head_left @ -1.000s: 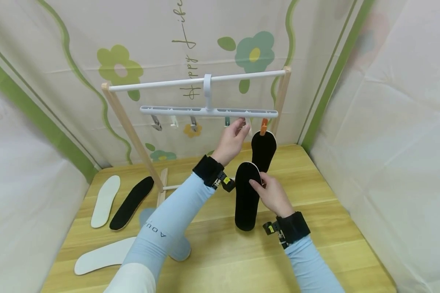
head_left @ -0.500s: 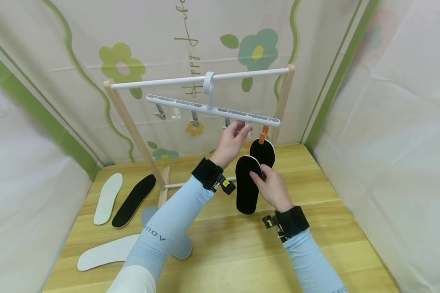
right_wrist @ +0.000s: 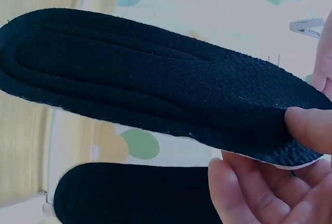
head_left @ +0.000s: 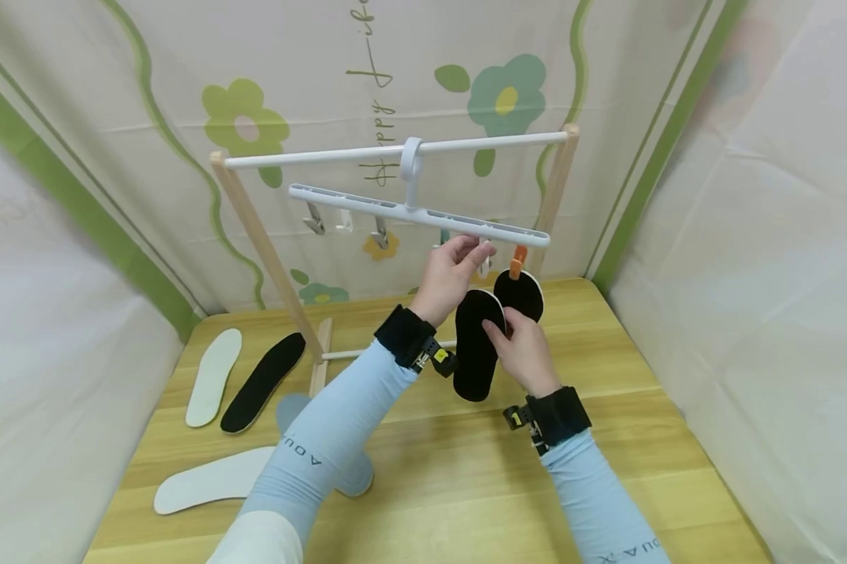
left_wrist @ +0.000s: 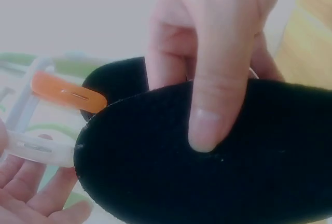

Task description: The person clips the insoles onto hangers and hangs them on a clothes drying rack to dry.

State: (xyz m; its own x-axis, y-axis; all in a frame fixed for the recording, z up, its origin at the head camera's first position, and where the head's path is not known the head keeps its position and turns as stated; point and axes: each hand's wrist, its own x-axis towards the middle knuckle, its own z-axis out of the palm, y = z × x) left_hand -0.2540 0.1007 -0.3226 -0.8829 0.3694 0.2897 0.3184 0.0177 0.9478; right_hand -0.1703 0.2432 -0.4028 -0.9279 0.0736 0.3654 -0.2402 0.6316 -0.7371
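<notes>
Tabletop rack (head_left: 395,151), insole (head_left: 476,345) between hands

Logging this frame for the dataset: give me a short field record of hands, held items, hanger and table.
left hand: pinches white clip under hanger bar
right hand: holds black insole, toe end raised toward the clip
already hung: second black insole on orange clip
hanger: tilted, right end lower
table: two white insoles, one black, one blue, at left
</notes>
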